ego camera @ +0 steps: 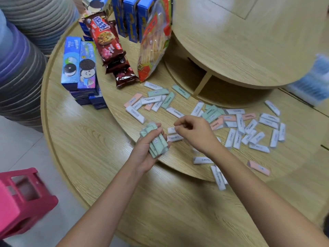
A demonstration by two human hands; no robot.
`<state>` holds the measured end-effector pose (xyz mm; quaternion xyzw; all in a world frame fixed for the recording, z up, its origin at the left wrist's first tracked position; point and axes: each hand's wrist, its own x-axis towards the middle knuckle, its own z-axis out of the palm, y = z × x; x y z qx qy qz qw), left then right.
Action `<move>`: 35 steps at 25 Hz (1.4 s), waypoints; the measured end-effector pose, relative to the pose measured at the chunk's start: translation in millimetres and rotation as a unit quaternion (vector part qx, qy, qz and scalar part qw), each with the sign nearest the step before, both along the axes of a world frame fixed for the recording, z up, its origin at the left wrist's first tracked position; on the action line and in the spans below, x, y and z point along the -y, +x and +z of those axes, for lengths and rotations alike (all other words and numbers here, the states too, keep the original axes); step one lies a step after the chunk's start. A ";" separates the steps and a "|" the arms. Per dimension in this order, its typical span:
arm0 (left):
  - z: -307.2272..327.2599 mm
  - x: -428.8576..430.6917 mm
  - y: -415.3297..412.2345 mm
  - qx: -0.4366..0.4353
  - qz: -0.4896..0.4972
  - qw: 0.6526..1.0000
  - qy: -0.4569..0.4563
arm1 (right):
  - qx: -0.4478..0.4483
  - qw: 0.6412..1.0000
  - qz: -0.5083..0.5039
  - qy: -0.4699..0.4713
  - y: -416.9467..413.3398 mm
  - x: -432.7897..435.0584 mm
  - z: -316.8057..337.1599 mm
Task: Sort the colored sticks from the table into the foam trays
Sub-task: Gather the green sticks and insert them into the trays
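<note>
Nearest us on the left, a pink stool (23,198) stands on the floor beside the round wooden table (99,166). Above the table's raised middle tier (302,157), the left hand (142,155) grips a bundle of green sticks (157,142), its fingers wrapped round them. Just right of it, the right hand (195,134) hangs over the tier with fingers curled and thumb against forefinger; we cannot tell whether it pinches anything.

Near right of the hands lie a few white sticks (218,177) and a single pink stick (259,167). Farther right is a loose spread of mostly white sticks (249,132), with some green and pink among them. Beyond the hands, another small heap (153,100) mixes white, pink and green, and one green stick (181,91) lies apart by the top tier (240,41).

Farther left are blue cookie boxes (78,66), a red cookie pack (103,36) and a cracker bag (153,45). Ribbed grey and purple stacks (19,68) rise at the far left.
</note>
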<state>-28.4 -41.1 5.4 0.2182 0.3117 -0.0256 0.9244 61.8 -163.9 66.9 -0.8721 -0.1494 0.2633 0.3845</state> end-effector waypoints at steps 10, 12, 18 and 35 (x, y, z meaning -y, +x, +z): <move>23.9 86.6 -27.6 -0.073 -0.097 0.993 0.001 | 0.143 0.975 -0.053 -0.163 59.2 128.4 -25.6; 26.1 97.2 -31.3 -0.090 -0.084 0.992 0.005 | 0.182 0.965 0.038 -0.187 80.4 119.3 -32.3; 29.5 104.1 -24.8 -0.106 -0.034 0.994 0.010 | 0.248 0.878 0.311 -0.264 119.6 89.8 -42.8; 25.8 104.4 0.5 -0.097 -0.012 0.995 -0.003 | 0.296 0.851 0.373 -0.220 140.8 83.9 -43.1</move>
